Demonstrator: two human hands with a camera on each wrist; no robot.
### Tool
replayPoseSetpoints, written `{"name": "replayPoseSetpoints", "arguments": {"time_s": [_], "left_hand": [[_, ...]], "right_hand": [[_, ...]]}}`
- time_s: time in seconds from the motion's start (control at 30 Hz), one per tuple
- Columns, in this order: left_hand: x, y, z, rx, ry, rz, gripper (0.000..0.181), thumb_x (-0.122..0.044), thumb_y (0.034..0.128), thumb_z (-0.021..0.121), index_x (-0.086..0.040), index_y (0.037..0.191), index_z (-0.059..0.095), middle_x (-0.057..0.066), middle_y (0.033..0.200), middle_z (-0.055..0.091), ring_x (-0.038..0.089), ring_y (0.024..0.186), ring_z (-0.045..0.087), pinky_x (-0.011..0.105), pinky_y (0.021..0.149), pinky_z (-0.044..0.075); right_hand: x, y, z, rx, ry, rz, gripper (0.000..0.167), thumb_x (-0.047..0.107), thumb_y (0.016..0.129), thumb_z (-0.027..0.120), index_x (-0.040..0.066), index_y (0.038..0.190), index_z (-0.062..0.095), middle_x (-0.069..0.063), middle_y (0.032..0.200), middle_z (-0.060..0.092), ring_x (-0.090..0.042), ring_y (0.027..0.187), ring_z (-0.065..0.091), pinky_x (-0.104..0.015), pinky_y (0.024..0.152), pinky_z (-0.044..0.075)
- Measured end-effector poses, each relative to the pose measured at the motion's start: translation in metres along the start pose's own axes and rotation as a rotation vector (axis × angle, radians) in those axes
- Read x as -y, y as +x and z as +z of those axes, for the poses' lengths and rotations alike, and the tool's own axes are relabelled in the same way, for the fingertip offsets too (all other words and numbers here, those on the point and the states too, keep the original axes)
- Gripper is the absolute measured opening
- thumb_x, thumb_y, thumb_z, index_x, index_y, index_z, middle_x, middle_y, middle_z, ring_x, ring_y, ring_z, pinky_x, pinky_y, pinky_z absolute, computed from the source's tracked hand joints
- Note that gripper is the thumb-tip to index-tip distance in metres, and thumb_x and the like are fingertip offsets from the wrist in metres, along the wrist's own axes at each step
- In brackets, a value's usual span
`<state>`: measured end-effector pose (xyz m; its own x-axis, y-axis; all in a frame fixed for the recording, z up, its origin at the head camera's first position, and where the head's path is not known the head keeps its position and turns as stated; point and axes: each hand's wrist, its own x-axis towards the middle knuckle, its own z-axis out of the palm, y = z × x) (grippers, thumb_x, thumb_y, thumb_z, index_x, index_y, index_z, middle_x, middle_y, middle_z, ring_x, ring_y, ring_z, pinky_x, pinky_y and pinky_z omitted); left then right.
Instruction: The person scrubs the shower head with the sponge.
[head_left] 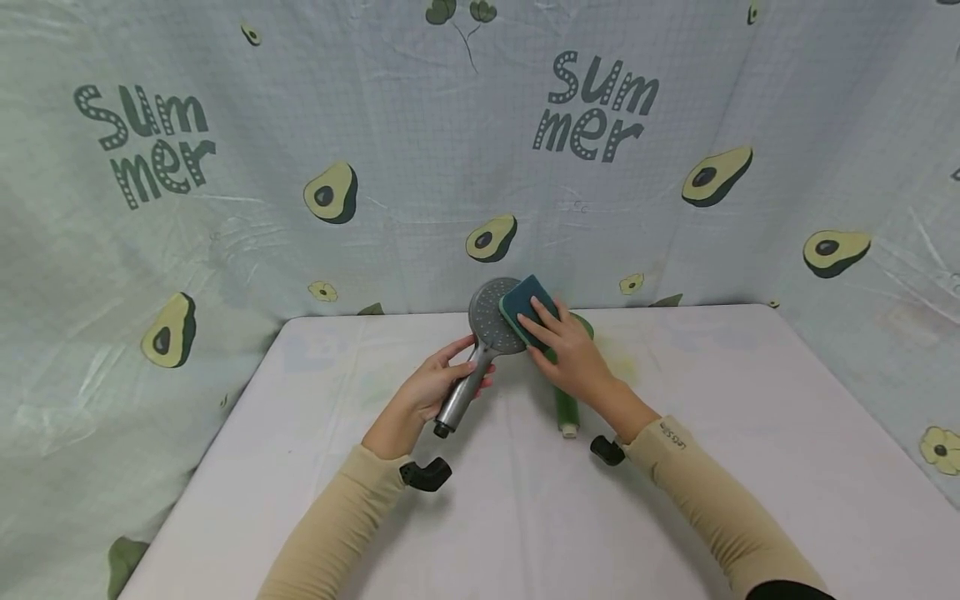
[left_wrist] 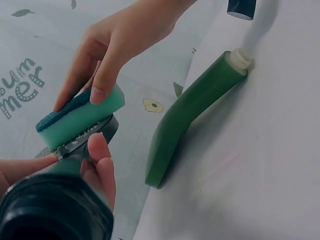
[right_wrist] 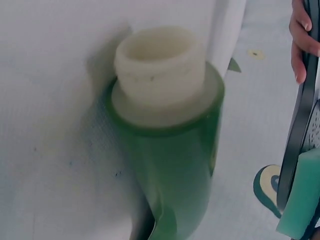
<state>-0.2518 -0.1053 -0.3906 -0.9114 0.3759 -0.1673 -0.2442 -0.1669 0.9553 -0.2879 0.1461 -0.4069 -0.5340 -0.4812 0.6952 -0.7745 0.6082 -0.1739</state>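
A grey shower head (head_left: 491, 310) is gripped around its handle by my left hand (head_left: 438, 385), its nozzle face turned up toward the head view. My right hand (head_left: 573, 350) holds a green sponge (head_left: 527, 307) by its dark scouring side. In the left wrist view the light side of the sponge (left_wrist: 82, 122) rests against the nozzle face, with the right hand's fingers (left_wrist: 102, 82) on top. In the right wrist view the sponge (right_wrist: 302, 195) lies at the right edge beside the shower head's dark rim (right_wrist: 292, 165).
A green handle-shaped piece (head_left: 567, 408) with a pale threaded end lies on the white table (head_left: 480, 517), partly beneath my right hand. Behind the table hangs a pale curtain (head_left: 420, 125) printed with avocados.
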Motion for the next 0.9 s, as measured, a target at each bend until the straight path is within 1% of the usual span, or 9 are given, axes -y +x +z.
{"name": "replayPoseSetpoints", "arguments": {"time_s": [0.1, 0.23, 0.33, 0.43, 0.53, 0.7, 0.77, 0.83, 0.9], "left_hand": [[0.000, 0.000, 0.001, -0.001, -0.001, -0.004, 0.059, -0.003, 0.1102, 0.041, -0.009, 0.164, 0.019, 0.035, 0.141, 0.051, 0.012, 0.084, 0.071, 0.025, 0.071, 0.056], [0.000, 0.001, 0.001, 0.000, 0.004, -0.007, 0.059, -0.003, 0.1104, 0.040, -0.009, 0.164, 0.018, 0.036, 0.142, 0.050, 0.011, 0.083, 0.071, 0.025, 0.070, 0.056], [0.000, 0.002, 0.001, 0.002, 0.019, -0.002, 0.058, -0.003, 0.1104, 0.040, -0.008, 0.164, 0.018, 0.036, 0.141, 0.051, 0.011, 0.082, 0.071, 0.026, 0.070, 0.056], [-0.001, 0.003, 0.002, 0.010, 0.028, -0.001, 0.058, -0.004, 0.1106, 0.041, -0.008, 0.164, 0.019, 0.035, 0.140, 0.052, 0.011, 0.082, 0.071, 0.026, 0.070, 0.056], [-0.001, 0.003, 0.003, 0.015, 0.016, -0.010, 0.058, -0.004, 0.1107, 0.040, -0.007, 0.164, 0.018, 0.035, 0.139, 0.053, 0.011, 0.082, 0.071, 0.026, 0.070, 0.056], [0.002, 0.002, 0.002, 0.034, -0.019, -0.039, 0.059, -0.003, 0.1106, 0.040, -0.007, 0.164, 0.016, 0.027, 0.129, 0.061, 0.012, 0.082, 0.070, 0.026, 0.070, 0.056], [0.003, 0.002, 0.002, 0.050, -0.028, -0.043, 0.059, -0.003, 0.1105, 0.039, -0.006, 0.164, 0.014, 0.022, 0.123, 0.063, 0.012, 0.082, 0.070, 0.026, 0.070, 0.056], [0.005, 0.003, 0.002, 0.058, -0.022, -0.043, 0.059, -0.003, 0.1106, 0.039, -0.005, 0.164, 0.014, 0.020, 0.122, 0.063, 0.011, 0.082, 0.070, 0.026, 0.070, 0.056], [0.005, 0.005, 0.003, 0.064, -0.011, -0.042, 0.059, -0.003, 0.1107, 0.039, -0.005, 0.164, 0.014, 0.021, 0.123, 0.063, 0.011, 0.082, 0.070, 0.026, 0.070, 0.056]], "right_hand": [[0.003, 0.000, 0.001, -0.002, 0.003, -0.022, 0.050, 0.004, 0.088, 0.079, 0.002, 0.136, 0.065, -0.026, 0.149, 0.050, -0.056, 0.138, 0.038, -0.069, 0.105, 0.037], [0.007, 0.000, 0.004, -0.006, 0.012, -0.094, 0.050, 0.003, 0.086, 0.080, 0.001, 0.134, 0.067, -0.026, 0.147, 0.051, -0.058, 0.135, 0.040, -0.069, 0.103, 0.038], [0.005, 0.001, 0.004, -0.031, 0.010, -0.150, 0.050, 0.000, 0.083, 0.082, 0.000, 0.131, 0.069, -0.026, 0.144, 0.054, -0.059, 0.133, 0.043, -0.070, 0.101, 0.040], [-0.002, 0.003, 0.004, -0.057, -0.006, -0.165, 0.051, -0.003, 0.080, 0.082, -0.001, 0.129, 0.070, -0.027, 0.141, 0.056, -0.059, 0.130, 0.046, -0.070, 0.097, 0.042], [-0.010, 0.005, 0.001, -0.060, -0.023, -0.112, 0.050, -0.004, 0.082, 0.081, -0.001, 0.131, 0.069, -0.027, 0.142, 0.055, -0.061, 0.129, 0.046, -0.071, 0.096, 0.043], [-0.016, 0.006, -0.004, -0.045, -0.010, 0.082, 0.049, 0.000, 0.090, 0.075, 0.000, 0.137, 0.064, -0.025, 0.148, 0.051, -0.060, 0.135, 0.039, -0.070, 0.103, 0.038], [-0.016, 0.006, -0.003, -0.034, 0.008, 0.132, 0.049, 0.002, 0.092, 0.073, 0.001, 0.140, 0.062, -0.023, 0.150, 0.049, -0.059, 0.137, 0.037, -0.070, 0.105, 0.036], [-0.013, 0.005, -0.001, -0.021, 0.021, 0.140, 0.050, 0.002, 0.093, 0.072, 0.002, 0.142, 0.061, -0.021, 0.150, 0.049, -0.059, 0.137, 0.036, -0.069, 0.106, 0.035], [-0.009, 0.006, 0.002, -0.012, 0.020, 0.106, 0.050, 0.001, 0.092, 0.071, 0.002, 0.141, 0.061, -0.020, 0.149, 0.051, -0.060, 0.136, 0.037, -0.069, 0.106, 0.036]]}}
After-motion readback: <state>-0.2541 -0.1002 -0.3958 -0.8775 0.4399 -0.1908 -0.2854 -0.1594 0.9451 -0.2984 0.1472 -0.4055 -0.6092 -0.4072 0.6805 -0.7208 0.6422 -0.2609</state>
